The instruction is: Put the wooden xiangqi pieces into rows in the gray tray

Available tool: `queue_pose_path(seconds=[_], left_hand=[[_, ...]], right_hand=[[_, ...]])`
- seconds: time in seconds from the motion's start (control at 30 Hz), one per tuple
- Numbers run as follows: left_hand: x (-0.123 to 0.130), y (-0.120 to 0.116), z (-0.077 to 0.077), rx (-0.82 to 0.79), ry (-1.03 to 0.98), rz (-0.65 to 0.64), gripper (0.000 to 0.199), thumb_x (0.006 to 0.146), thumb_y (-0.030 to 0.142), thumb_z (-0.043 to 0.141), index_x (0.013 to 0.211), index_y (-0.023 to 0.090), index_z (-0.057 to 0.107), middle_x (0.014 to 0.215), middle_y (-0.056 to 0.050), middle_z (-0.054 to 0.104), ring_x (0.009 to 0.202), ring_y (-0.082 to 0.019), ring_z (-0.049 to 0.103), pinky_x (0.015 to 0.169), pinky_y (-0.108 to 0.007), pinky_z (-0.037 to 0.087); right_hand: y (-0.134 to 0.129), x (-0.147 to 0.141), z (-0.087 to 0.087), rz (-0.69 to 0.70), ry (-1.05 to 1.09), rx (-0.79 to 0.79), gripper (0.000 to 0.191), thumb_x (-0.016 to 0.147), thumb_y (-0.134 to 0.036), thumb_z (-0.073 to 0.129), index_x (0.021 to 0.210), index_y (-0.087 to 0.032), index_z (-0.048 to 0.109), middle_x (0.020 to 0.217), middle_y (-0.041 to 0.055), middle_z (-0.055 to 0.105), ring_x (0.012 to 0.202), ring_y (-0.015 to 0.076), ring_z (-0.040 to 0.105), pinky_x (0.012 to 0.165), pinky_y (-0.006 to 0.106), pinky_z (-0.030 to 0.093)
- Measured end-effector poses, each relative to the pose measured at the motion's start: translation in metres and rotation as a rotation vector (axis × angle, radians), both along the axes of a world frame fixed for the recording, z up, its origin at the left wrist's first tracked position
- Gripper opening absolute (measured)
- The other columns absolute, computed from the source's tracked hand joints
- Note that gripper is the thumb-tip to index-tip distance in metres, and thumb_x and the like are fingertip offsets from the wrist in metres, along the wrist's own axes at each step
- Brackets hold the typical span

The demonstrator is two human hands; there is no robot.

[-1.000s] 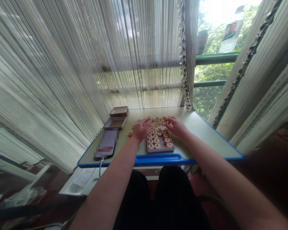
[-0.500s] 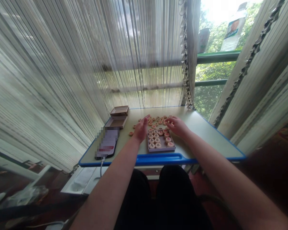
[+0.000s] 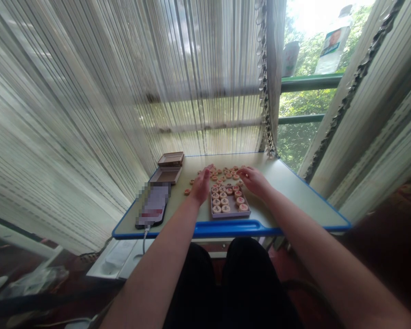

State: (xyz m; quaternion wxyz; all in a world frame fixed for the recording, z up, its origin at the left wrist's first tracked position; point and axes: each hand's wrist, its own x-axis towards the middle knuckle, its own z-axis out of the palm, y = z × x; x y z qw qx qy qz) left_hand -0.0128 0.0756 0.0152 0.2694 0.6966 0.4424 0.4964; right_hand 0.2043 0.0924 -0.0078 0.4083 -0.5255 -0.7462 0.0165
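My left hand [image 3: 202, 186] is held on edge beside the left wall of the shallow box [image 3: 231, 214], its fingers stretched forward and nothing visible in it. Above the loose pieces to the right, my right hand [image 3: 254, 180] has its fingers bent together in a pinch; whether a piece is between the fingertips I cannot make out. Round Chinese chess pieces [image 3: 217, 209] with dark characters fill two columns at the box's left. Pieces with red characters [image 3: 240, 200] line its right side, with bare bottom between. Several loose pieces [image 3: 229, 176] lie beyond the box.
An opened cardboard box [image 3: 170, 175] stands at the table's back left. Nearer lies a phone [image 3: 155, 205] with a cable [image 3: 145, 240] over the edge. The table [image 3: 294, 201] has a raised blue rim. String curtains [image 3: 205, 68] hang behind; a bottle [image 3: 334, 43] stands by the window.
My right hand has shifted very slightly to the right, uncovering a little more of the pieces by its fingertips. My left hand stays almost where it was.
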Motion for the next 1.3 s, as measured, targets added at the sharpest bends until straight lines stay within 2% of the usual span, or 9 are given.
queue_pose_path(seconds=[0.33,0.53,0.7,0.83,0.93,1.0,1.1,1.2,1.3], left_hand=[[-0.005,0.008,-0.006,0.092,-0.047,-0.029,0.066,0.086,0.060,0.017,0.121,0.017,0.054,0.127,-0.009,0.053,0.122,-0.022,0.044,0.104,-0.038,0.030],[-0.007,0.021,-0.007,0.067,-0.319,0.100,0.072,0.085,0.061,0.013,0.103,0.014,0.064,0.109,-0.011,0.064,0.105,-0.020,0.057,0.089,-0.034,0.044],[-0.010,0.026,-0.005,0.073,-0.474,0.185,0.070,0.083,0.062,0.017,0.089,0.012,0.067,0.098,-0.013,0.067,0.098,-0.020,0.060,0.081,-0.032,0.047],[-0.012,0.023,0.005,0.043,-0.502,0.276,0.070,0.082,0.063,0.020,0.087,0.011,0.067,0.098,-0.014,0.067,0.097,-0.021,0.060,0.080,-0.033,0.047],[-0.015,0.024,0.025,-0.015,-0.566,0.256,0.069,0.083,0.061,0.017,0.090,0.012,0.065,0.102,-0.013,0.066,0.096,-0.020,0.061,0.076,-0.033,0.048],[-0.020,0.028,0.040,0.059,-0.512,0.198,0.064,0.084,0.058,0.020,0.090,0.014,0.065,0.103,-0.012,0.066,0.098,-0.019,0.060,0.077,-0.031,0.048],[-0.030,0.036,0.052,0.092,-0.305,0.330,0.052,0.084,0.053,0.031,0.085,0.015,0.066,0.095,-0.010,0.068,0.091,-0.020,0.062,0.073,-0.030,0.047],[-0.039,0.039,0.048,0.035,0.049,0.454,0.034,0.081,0.041,0.045,0.082,0.016,0.067,0.083,-0.007,0.069,0.078,-0.019,0.062,0.072,-0.031,0.047],[-0.042,0.037,0.034,0.035,0.338,0.458,0.020,0.076,0.026,0.052,0.085,0.017,0.068,0.085,-0.006,0.069,0.076,-0.017,0.062,0.074,-0.029,0.047]], right_hand=[[-0.004,0.000,0.003,-0.016,-0.002,-0.029,0.025,0.083,-0.022,0.043,0.092,-0.019,0.066,0.093,0.0069,0.063,0.087,0.0171,0.057,0.080,0.028,0.043],[-0.004,0.000,0.004,-0.001,0.003,-0.035,0.024,0.082,-0.021,0.044,0.091,-0.018,0.066,0.093,0.0069,0.062,0.088,0.0165,0.056,0.080,0.027,0.042],[-0.006,-0.007,0.004,0.028,0.048,-0.067,0.024,0.082,-0.022,0.044,0.091,-0.018,0.065,0.093,0.0063,0.062,0.084,0.0155,0.056,0.078,0.026,0.043],[-0.001,-0.018,0.014,0.111,-0.015,-0.119,0.022,0.081,-0.024,0.047,0.090,-0.018,0.066,0.091,0.0064,0.063,0.081,0.0158,0.057,0.076,0.027,0.044],[0.009,-0.027,0.030,0.197,-0.139,-0.171,0.022,0.080,-0.026,0.050,0.091,-0.019,0.067,0.089,0.0065,0.063,0.078,0.0161,0.057,0.073,0.028,0.044],[0.017,-0.035,0.042,0.233,-0.170,-0.193,0.022,0.080,-0.026,0.050,0.093,-0.020,0.067,0.090,0.0064,0.063,0.075,0.0151,0.058,0.070,0.027,0.045],[0.029,-0.053,0.059,0.296,-0.183,-0.228,0.023,0.079,-0.025,0.050,0.096,-0.021,0.066,0.090,0.0052,0.064,0.072,0.0132,0.058,0.066,0.024,0.045],[0.038,-0.073,0.069,0.420,-0.270,-0.290,0.024,0.078,-0.024,0.051,0.096,-0.023,0.066,0.090,0.0028,0.066,0.072,0.0122,0.058,0.065,0.022,0.044],[0.048,-0.086,0.070,0.437,-0.460,-0.355,0.024,0.074,-0.025,0.053,0.093,-0.026,0.067,0.087,0.0014,0.068,0.070,0.0134,0.059,0.062,0.023,0.042]])
